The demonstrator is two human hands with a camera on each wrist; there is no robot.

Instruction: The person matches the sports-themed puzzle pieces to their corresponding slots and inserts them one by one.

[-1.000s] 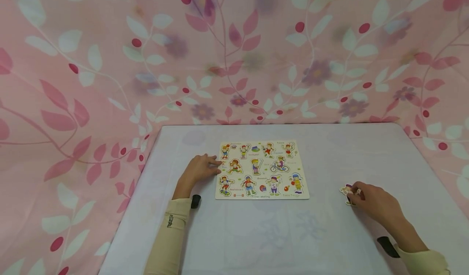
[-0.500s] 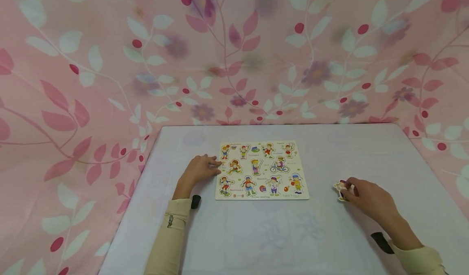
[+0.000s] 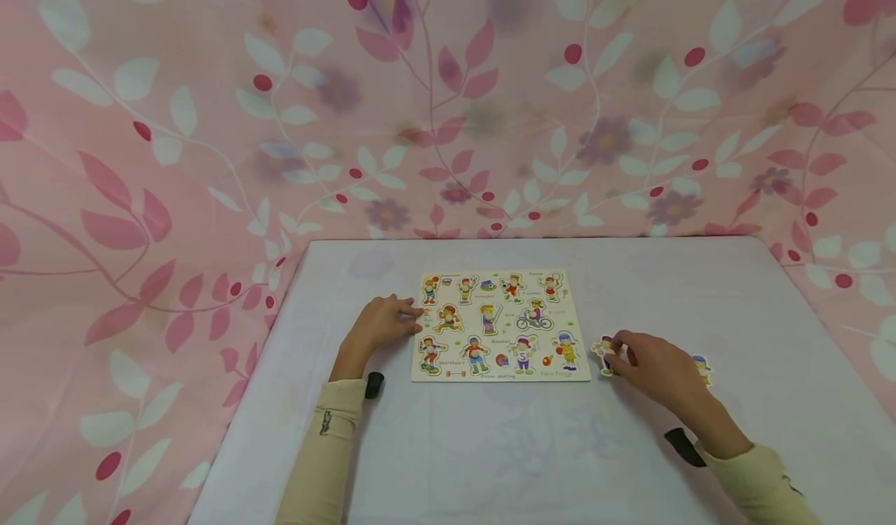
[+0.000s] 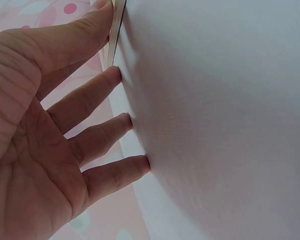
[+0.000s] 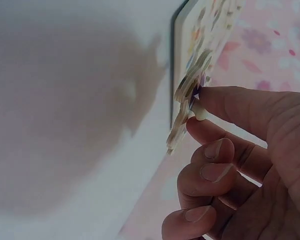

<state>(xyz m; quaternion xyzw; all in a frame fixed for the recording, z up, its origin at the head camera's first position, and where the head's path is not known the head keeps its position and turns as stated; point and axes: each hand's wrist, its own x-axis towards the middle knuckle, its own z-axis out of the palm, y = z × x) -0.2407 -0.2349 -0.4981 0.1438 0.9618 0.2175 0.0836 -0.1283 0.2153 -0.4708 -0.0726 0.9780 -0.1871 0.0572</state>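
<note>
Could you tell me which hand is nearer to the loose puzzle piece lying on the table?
The right hand; the loose piece lies just beside it. The left hand rests across the puzzle board, on its far edge.

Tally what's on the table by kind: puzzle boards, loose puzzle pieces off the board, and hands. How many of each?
Puzzle board: 1
Loose puzzle pieces off the board: 2, the held piece pinched by the right hand, and the lying piece on the table
Hands: 2, with the left hand touching the board's left edge
Total: 5
</note>
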